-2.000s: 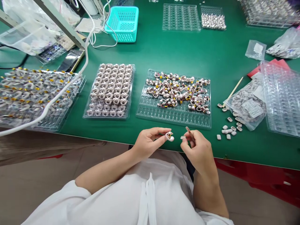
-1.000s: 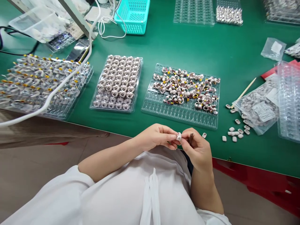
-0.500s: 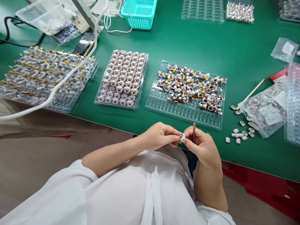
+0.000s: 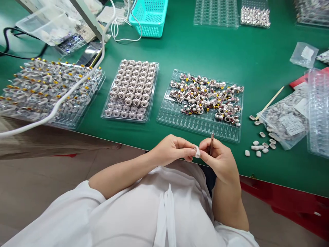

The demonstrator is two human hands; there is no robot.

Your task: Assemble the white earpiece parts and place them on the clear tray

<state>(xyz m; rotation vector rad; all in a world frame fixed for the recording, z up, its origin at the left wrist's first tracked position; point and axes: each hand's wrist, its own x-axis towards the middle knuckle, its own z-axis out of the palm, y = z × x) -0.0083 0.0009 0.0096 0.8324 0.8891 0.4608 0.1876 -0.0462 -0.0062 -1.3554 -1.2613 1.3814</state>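
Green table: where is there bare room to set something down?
The widest bare patch of green table lies between the turquoise basket, the small clear bag and the tray of jumbled ring-shaped parts. A narrow strip separates that tray from the neatly filled tray. The right is crowded: loose pieces, a stick, a bag of pieces.

From our fingers (image 4: 185, 153), the wide tray (image 4: 195, 123) blocks 12 o'clock and the smaller tray (image 4: 123, 119) 10. We could pass at 11, along the strip of counter (image 4: 157, 99) between them. At 3, loose pieces (image 4: 258, 154) stand in our way, with only a narrow gap between them and the wide tray.
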